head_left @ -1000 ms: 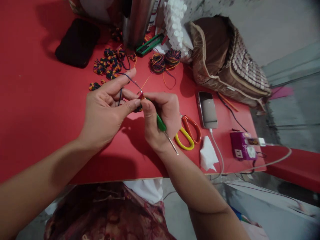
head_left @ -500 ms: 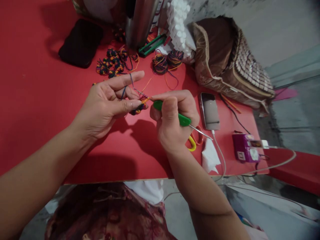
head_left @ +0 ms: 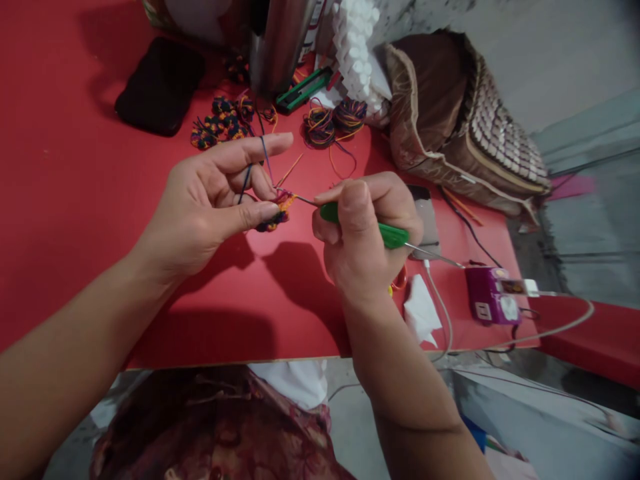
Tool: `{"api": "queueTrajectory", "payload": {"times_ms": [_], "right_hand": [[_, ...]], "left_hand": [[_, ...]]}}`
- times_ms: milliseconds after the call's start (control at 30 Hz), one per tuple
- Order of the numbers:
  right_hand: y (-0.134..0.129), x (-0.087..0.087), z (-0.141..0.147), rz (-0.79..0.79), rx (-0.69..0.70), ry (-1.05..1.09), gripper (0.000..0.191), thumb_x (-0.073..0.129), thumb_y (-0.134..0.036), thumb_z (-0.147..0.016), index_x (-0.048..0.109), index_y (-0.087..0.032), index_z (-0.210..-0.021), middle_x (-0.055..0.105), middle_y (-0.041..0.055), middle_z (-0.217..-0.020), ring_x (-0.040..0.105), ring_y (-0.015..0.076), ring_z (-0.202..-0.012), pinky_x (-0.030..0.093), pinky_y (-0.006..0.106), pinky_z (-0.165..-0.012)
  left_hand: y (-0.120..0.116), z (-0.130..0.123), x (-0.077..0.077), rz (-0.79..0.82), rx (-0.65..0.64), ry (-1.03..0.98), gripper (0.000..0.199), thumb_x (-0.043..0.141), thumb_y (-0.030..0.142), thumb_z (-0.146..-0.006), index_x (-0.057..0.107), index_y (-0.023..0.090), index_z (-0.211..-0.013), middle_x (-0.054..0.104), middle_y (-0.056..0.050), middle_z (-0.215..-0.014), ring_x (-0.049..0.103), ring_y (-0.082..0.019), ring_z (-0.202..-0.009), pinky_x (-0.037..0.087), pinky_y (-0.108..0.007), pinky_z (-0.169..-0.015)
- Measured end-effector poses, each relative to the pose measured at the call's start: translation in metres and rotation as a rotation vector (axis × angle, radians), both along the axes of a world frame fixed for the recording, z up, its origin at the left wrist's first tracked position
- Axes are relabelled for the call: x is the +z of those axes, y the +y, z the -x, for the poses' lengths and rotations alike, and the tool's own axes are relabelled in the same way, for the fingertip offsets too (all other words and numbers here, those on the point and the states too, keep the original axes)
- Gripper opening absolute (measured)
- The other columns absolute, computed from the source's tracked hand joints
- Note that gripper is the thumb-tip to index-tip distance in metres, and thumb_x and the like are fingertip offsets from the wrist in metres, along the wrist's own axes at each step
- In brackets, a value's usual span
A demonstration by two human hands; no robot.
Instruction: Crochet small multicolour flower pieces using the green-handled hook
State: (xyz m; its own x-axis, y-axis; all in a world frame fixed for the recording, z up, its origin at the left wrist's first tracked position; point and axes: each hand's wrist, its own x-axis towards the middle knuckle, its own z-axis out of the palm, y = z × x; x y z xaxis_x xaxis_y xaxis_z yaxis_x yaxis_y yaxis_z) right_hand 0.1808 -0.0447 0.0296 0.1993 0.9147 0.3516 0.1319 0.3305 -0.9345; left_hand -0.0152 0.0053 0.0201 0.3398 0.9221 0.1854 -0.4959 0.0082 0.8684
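Between thumb and fingers, my left hand (head_left: 205, 200) pinches a small crochet piece (head_left: 274, 219) in black, orange and purple. Dark yarn (head_left: 265, 155) loops over its outstretched index finger and runs down to the piece. My right hand (head_left: 367, 233) is closed around the green handle of a crochet hook (head_left: 393, 235). The hook's thin front shaft reaches left to the edge of the crochet piece; its tip is too small to make out among the stitches. From the handle's other end, a second metal shaft sticks out to the right.
Behind my hands on the red table (head_left: 75, 220) lie crocheted pieces (head_left: 220, 123), yarn balls (head_left: 320, 127), a green cutter (head_left: 303, 91) and a dark phone (head_left: 161, 87). A metal flask (head_left: 283, 50) stands there. Rightward are a charging phone (head_left: 425, 223), tissue (head_left: 421, 310), purple adapter (head_left: 485, 293) and brown bag (head_left: 440, 107).
My right hand has moved right with the crochet hook, baring more of its front shaft and covering part of the charging phone and scissors handles. My left hand has shifted slightly left.
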Motion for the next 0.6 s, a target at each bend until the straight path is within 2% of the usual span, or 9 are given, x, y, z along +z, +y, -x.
{"api": "queueTrajectory", "payload": {"times_ms": [233, 400, 467, 533, 600], "right_hand": [[0.010, -0.002, -0.010, -0.075, 0.039, 0.116, 0.029, 0.087, -0.050, -0.108, 0.086, -0.033, -0.084, 0.067, -0.0028, -0.068, 0.052, 0.0136, -0.053, 0.043, 0.034, -0.053], [0.016, -0.001, -0.018, -0.083, 0.189, 0.203, 0.027, 0.089, -0.039, -0.107, 0.084, -0.029, -0.082, 0.072, -0.0037, -0.070, 0.036, 0.0071, -0.044, 0.036, 0.031, -0.043], [0.021, -0.003, -0.021, -0.065, 0.206, 0.191, 0.033, 0.091, -0.045, -0.104, 0.078, -0.029, -0.078, 0.072, -0.0039, -0.070, 0.032, 0.0066, -0.041, 0.035, 0.031, -0.039], [0.026, -0.006, -0.022, -0.022, 0.234, 0.165, 0.044, 0.090, -0.060, -0.102, 0.070, -0.030, -0.076, 0.070, -0.0035, -0.068, 0.032, 0.0086, -0.040, 0.034, 0.032, -0.036], [0.029, -0.010, -0.019, 0.027, 0.293, 0.177, 0.055, 0.087, -0.077, -0.098, 0.064, -0.032, -0.075, 0.061, -0.0044, -0.061, 0.030, 0.0114, -0.039, 0.030, 0.034, -0.032]], "left_hand": [[0.001, 0.004, 0.004, -0.028, -0.040, 0.021, 0.047, 0.104, 0.008, -0.085, 0.096, 0.023, -0.128, 0.079, -0.002, -0.087, 0.073, -0.011, -0.072, 0.066, -0.020, -0.067], [0.002, 0.007, 0.006, -0.019, -0.078, 0.037, 0.044, 0.104, 0.012, -0.085, 0.097, 0.024, -0.127, 0.078, -0.003, -0.087, 0.071, -0.012, -0.073, 0.067, -0.019, -0.066], [0.001, 0.007, 0.006, -0.009, -0.101, 0.041, 0.042, 0.104, 0.013, -0.085, 0.097, 0.022, -0.125, 0.077, -0.003, -0.086, 0.071, -0.013, -0.073, 0.067, -0.021, -0.065], [0.000, 0.006, 0.006, -0.008, -0.109, 0.045, 0.040, 0.104, 0.014, -0.085, 0.097, 0.021, -0.124, 0.075, -0.003, -0.085, 0.071, -0.013, -0.073, 0.068, -0.022, -0.065], [-0.001, 0.003, 0.005, -0.026, -0.100, 0.051, 0.038, 0.102, 0.012, -0.086, 0.097, 0.020, -0.123, 0.074, -0.002, -0.085, 0.071, -0.013, -0.073, 0.068, -0.023, -0.066]]}}
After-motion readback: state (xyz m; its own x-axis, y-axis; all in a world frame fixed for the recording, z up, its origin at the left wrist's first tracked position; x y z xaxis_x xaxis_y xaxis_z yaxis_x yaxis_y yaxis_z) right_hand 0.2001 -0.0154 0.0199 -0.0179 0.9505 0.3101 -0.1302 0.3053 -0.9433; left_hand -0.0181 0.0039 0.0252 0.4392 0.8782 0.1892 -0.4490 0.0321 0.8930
